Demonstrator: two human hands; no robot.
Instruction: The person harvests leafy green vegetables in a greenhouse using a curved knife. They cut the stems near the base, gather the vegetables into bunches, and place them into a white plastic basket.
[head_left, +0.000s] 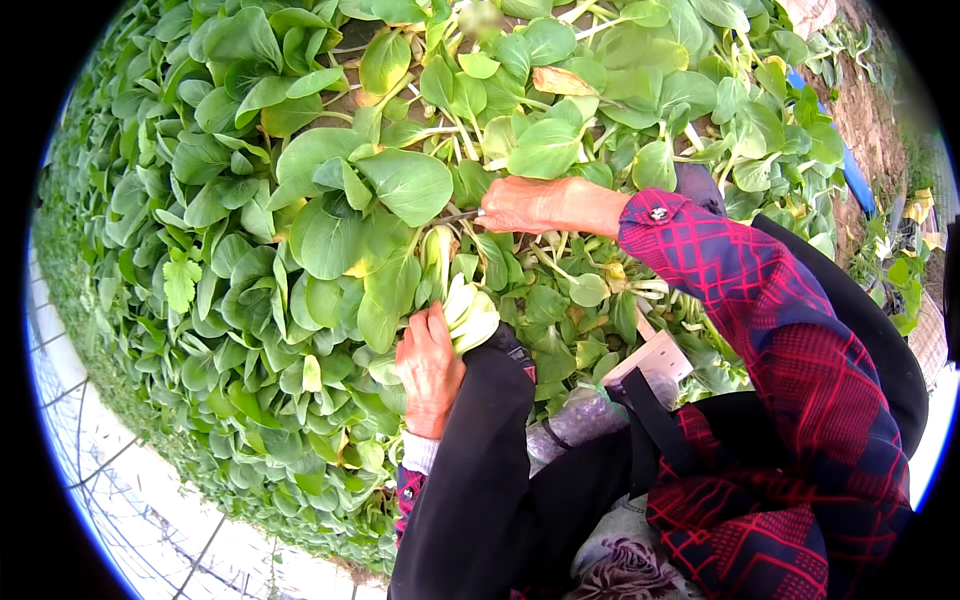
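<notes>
My left hand (431, 371) grips a head of bok choy (470, 315), its pale cut base pointing up and to the right beside my knee. The leaf ends are hidden under the fingers. In my right hand (532, 204) is a knife (459, 217); only its thin blade shows, pointing left, and the handle is covered by the fist. Just below the blade stands the whitish stalk of another bok choy (437, 251). Broad green leaves (405, 184) of a standing plant spread over the blade's tip side.
Dense bok choy plants (232, 300) fill the bed on the left. Loose leaves and cut plants (589, 289) lie to the right. A wooden piece (652, 358) sits between my legs. A blue strip (847, 165) lies far right; pale paving (135, 465) edges the bed.
</notes>
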